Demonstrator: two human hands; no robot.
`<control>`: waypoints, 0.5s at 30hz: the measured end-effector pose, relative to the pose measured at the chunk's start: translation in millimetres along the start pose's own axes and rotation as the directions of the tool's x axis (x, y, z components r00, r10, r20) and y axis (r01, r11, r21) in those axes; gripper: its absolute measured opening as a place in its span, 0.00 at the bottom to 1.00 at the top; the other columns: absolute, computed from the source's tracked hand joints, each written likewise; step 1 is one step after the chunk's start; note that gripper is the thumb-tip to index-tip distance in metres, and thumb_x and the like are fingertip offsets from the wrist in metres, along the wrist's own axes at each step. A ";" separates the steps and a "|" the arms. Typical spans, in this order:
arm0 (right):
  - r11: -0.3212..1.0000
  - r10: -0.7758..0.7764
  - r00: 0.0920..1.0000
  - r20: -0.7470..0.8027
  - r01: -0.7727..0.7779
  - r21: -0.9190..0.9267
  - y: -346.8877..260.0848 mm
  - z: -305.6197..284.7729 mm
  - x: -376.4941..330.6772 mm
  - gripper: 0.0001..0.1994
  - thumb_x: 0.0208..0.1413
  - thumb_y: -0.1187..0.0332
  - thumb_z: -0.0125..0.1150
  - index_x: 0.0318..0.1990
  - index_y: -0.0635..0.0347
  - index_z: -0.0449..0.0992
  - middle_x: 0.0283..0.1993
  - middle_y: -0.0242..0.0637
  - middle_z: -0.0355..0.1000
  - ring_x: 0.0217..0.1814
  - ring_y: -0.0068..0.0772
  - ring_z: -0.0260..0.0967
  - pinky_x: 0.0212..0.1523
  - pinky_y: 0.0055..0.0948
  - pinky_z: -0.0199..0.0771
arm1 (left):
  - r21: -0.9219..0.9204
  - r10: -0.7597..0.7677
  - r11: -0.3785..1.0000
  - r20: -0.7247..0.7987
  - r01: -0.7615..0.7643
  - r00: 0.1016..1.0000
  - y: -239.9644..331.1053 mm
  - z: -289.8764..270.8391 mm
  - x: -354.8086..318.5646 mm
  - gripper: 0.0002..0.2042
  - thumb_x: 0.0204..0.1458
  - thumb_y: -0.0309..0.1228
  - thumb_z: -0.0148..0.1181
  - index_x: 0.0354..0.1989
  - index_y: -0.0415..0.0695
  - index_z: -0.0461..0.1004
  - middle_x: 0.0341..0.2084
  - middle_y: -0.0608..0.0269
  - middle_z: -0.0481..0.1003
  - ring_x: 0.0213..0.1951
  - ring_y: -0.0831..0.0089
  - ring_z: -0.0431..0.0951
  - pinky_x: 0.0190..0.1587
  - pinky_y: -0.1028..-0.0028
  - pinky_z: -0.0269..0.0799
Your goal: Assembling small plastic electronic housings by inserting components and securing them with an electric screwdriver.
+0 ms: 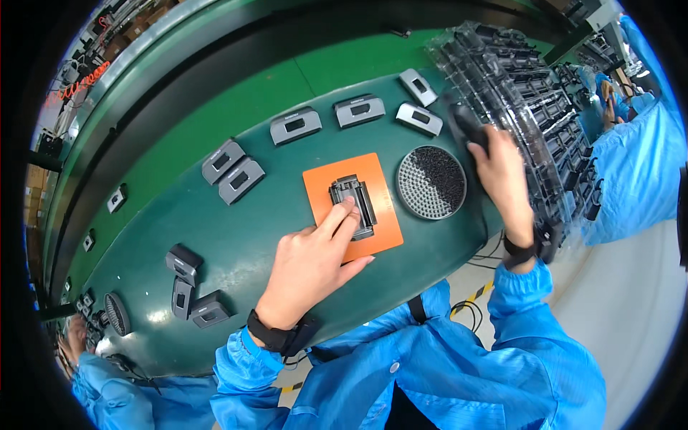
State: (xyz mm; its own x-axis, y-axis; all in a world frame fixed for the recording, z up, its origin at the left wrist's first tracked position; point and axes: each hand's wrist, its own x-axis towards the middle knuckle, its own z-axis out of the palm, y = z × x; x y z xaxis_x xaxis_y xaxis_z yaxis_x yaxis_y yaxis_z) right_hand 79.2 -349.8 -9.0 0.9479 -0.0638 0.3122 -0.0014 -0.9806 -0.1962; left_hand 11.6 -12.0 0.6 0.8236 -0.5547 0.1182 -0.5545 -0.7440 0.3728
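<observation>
Left hand (309, 265) fingers pressing grey part (352, 202) on orange mat (320, 188), right hand (502, 168) grip closed around black part (467, 127)

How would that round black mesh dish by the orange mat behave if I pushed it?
The round dish looks shallow and lies flat on the green belt, so it would likely slide, not tip or roll. It seems light for its width, and the belt looks glossy, so a nudge may send it far. The small dark bits inside could shift or spill.

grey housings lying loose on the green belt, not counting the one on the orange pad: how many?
10: three at the lower left, two left of centre, five along the far edge. More may sit hidden in the tray.
</observation>
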 end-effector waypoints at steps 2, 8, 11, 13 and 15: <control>0.988 -0.039 0.988 -0.147 0.061 0.145 -8.1 -31.9 -8.7 0.20 0.62 0.67 0.66 0.57 0.71 0.72 0.48 0.55 0.75 0.49 0.57 0.74 0.50 0.46 0.78 | 0.015 -0.012 1.000 -0.027 0.013 1.000 0.1 -5.9 -7.0 0.31 0.45 0.46 0.75 0.55 0.43 0.75 0.60 0.66 0.73 0.33 0.65 0.83 0.32 0.68 0.80; 0.200 0.049 0.993 -0.111 0.100 0.975 -10.4 -105.8 -34.2 0.37 0.69 0.38 0.49 0.77 0.47 0.53 0.48 0.42 0.69 0.43 0.35 0.70 0.42 0.34 0.73 | 0.063 -0.010 0.998 0.068 0.006 0.998 4.5 -4.5 1.4 0.32 0.43 0.43 0.76 0.56 0.43 0.75 0.63 0.65 0.72 0.34 0.65 0.83 0.32 0.68 0.80; -0.141 -0.163 0.966 -0.201 0.179 0.974 -26.7 -81.0 -20.7 0.26 0.70 0.44 0.50 0.62 0.53 0.63 0.29 0.29 0.63 0.27 0.22 0.60 0.28 0.26 0.65 | 0.040 -0.059 0.998 0.077 0.056 0.995 6.2 -8.3 0.7 0.31 0.39 0.39 0.78 0.54 0.41 0.76 0.62 0.64 0.74 0.34 0.65 0.84 0.32 0.70 0.80; -0.169 -0.169 0.968 -0.184 0.156 0.973 -35.3 -81.0 -13.2 0.15 0.71 0.51 0.49 0.46 0.54 0.65 0.22 0.23 0.61 0.21 0.20 0.59 0.22 0.23 0.64 | 0.033 -0.046 0.998 0.054 0.044 0.997 5.2 -5.5 1.3 0.32 0.36 0.36 0.79 0.53 0.40 0.77 0.61 0.62 0.74 0.33 0.66 0.84 0.32 0.71 0.80; -0.227 -0.243 0.951 -0.193 0.138 0.964 -48.4 -76.3 0.6 0.15 0.72 0.52 0.48 0.46 0.54 0.65 0.23 0.24 0.62 0.22 0.21 0.60 0.23 0.24 0.65 | 0.032 -0.054 0.998 0.076 0.052 0.996 4.9 -7.0 4.5 0.31 0.36 0.35 0.80 0.52 0.40 0.77 0.61 0.62 0.75 0.33 0.67 0.84 0.32 0.71 0.80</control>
State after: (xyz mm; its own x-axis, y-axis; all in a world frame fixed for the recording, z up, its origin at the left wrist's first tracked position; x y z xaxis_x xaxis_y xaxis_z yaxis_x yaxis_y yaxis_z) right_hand 55.6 -316.5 71.5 0.8398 0.1421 0.5239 0.4379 0.3930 -0.8086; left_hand 13.5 -15.5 9.4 0.8408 -0.5407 0.0273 -0.5149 -0.7831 0.3488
